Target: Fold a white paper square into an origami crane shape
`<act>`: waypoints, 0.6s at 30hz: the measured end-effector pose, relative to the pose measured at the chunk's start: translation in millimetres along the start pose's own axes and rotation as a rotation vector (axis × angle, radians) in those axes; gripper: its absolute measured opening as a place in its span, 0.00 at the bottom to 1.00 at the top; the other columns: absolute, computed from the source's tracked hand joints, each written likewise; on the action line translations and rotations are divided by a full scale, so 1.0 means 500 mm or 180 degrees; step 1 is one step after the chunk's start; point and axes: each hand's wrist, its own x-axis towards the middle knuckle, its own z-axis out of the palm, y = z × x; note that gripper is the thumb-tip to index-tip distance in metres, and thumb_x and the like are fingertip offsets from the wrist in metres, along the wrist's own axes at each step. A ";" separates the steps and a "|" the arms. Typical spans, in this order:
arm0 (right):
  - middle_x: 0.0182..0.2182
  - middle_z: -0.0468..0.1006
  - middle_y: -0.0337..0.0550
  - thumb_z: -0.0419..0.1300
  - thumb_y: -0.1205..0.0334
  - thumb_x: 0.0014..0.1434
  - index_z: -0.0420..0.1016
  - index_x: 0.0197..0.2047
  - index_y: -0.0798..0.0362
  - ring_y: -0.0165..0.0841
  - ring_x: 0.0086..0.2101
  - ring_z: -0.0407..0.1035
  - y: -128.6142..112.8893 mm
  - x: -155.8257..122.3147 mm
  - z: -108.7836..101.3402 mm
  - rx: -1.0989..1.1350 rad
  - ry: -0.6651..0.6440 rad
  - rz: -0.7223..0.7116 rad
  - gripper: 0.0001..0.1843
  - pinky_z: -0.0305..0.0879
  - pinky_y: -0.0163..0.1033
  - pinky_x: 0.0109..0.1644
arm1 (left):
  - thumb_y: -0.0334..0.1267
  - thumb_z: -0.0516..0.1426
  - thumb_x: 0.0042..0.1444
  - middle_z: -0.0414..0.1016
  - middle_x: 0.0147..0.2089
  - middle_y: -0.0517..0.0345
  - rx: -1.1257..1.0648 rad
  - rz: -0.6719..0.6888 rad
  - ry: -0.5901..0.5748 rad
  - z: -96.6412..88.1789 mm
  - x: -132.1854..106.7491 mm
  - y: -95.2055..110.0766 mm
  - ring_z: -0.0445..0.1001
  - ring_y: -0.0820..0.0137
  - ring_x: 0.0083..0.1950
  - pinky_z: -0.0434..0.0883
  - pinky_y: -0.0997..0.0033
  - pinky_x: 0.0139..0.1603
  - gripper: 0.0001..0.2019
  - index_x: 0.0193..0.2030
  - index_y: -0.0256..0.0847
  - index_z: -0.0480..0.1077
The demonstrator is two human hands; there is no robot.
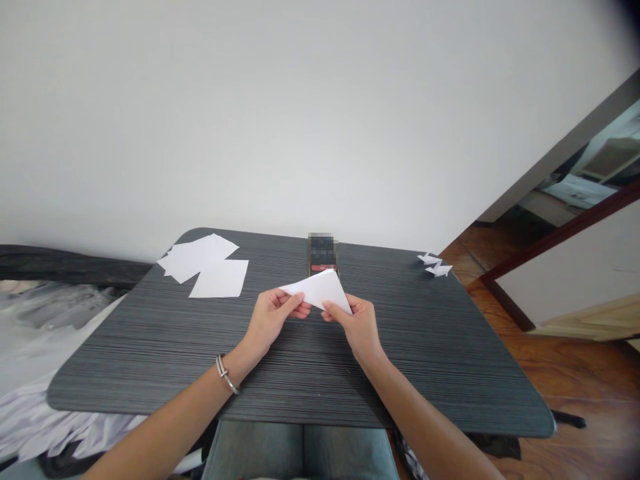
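Note:
Between my two hands, above the middle of the dark table, is a folded sheet of white paper [320, 288] with a triangular outline. My left hand [277, 312] pinches its left corner, thumb on top and fingers beneath. The right corner is gripped by my right hand [355, 321], its thumb pressed on the near edge. Some of the fingers are hidden under the paper. Just behind it stands a phone [323, 252] with a dark, blurred screen, its lower part covered by the paper.
Several loose white paper sheets [219, 279] lie at the table's back left. Two small folded paper figures [439, 269] sit near the back right corner. The dark table [165, 360] meets a white wall [280, 120]. White fabric [45, 347] is heaped on the left.

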 end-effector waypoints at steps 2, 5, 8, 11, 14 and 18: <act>0.17 0.76 0.40 0.64 0.59 0.44 0.77 0.26 0.58 0.32 0.20 0.69 0.000 0.000 -0.003 -0.0006 0.0058 0.0007 0.09 0.66 0.36 0.26 | 0.39 0.60 0.46 0.76 0.25 0.55 0.0021 0.0097 0.0038 -0.004 0.001 0.005 0.73 0.73 0.25 0.72 0.74 0.32 0.10 0.28 0.31 0.71; 0.17 0.76 0.41 0.64 0.59 0.44 0.76 0.26 0.58 0.33 0.20 0.69 0.001 0.001 -0.009 -0.0013 0.0112 -0.0015 0.09 0.66 0.36 0.26 | 0.40 0.59 0.47 0.76 0.25 0.56 0.0057 0.0192 0.0107 -0.009 0.003 0.013 0.73 0.74 0.25 0.72 0.74 0.32 0.11 0.26 0.32 0.69; 0.17 0.76 0.41 0.64 0.58 0.44 0.76 0.26 0.58 0.32 0.20 0.69 0.002 0.002 -0.012 0.0061 0.0099 0.0012 0.10 0.66 0.36 0.25 | 0.41 0.59 0.47 0.74 0.25 0.57 0.0075 0.0271 0.0206 -0.012 0.004 0.018 0.72 0.75 0.24 0.72 0.75 0.31 0.11 0.25 0.33 0.68; 0.18 0.76 0.41 0.64 0.58 0.44 0.77 0.27 0.58 0.31 0.20 0.69 0.004 0.003 -0.014 0.0223 0.0062 0.0083 0.10 0.67 0.35 0.25 | 0.41 0.57 0.49 0.73 0.26 0.58 0.0034 0.0441 0.0248 -0.012 0.003 0.019 0.72 0.74 0.27 0.72 0.74 0.30 0.10 0.28 0.34 0.68; 0.19 0.76 0.41 0.64 0.58 0.44 0.77 0.28 0.59 0.31 0.20 0.69 0.005 0.004 -0.014 0.0363 0.0015 0.0167 0.11 0.67 0.35 0.25 | 0.39 0.59 0.47 0.73 0.31 0.59 -0.0023 0.0701 0.0185 -0.011 0.002 0.019 0.73 0.72 0.32 0.73 0.73 0.31 0.13 0.39 0.37 0.67; 0.21 0.76 0.42 0.65 0.58 0.43 0.77 0.29 0.59 0.31 0.20 0.69 0.002 0.003 -0.013 0.0464 -0.0023 0.0216 0.12 0.68 0.36 0.26 | 0.35 0.61 0.43 0.73 0.31 0.58 0.0246 0.0820 0.0102 -0.011 0.002 0.016 0.72 0.74 0.30 0.72 0.75 0.33 0.12 0.36 0.35 0.67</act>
